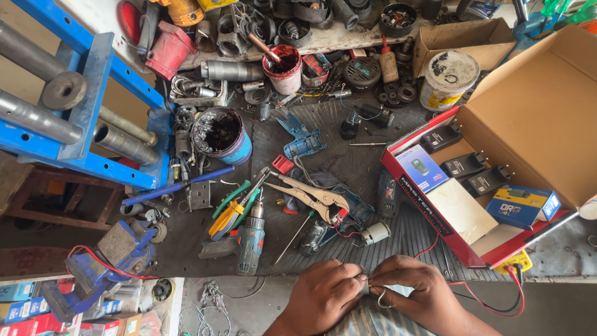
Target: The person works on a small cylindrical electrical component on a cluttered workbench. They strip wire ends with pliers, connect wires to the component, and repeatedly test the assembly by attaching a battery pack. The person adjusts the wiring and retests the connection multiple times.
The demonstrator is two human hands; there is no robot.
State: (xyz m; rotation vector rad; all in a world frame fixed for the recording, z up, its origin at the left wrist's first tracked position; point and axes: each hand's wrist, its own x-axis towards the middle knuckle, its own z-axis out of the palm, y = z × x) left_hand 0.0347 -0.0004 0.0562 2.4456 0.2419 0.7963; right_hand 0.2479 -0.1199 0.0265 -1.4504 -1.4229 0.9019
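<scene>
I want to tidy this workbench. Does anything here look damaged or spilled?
Yes. A blue power tool lies opened in pieces, its red wires bare, beside locking pliers. The white tub is smeared with red paste. Both hands, left and right, pinch a small part.

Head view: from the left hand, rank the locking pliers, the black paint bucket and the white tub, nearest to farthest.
Measured from the left hand:
1. Locking pliers, just above the hand, mid-bench.
2. Black paint bucket, farther up and to the left.
3. White tub, far upper right, beside the open cardboard box.
</scene>
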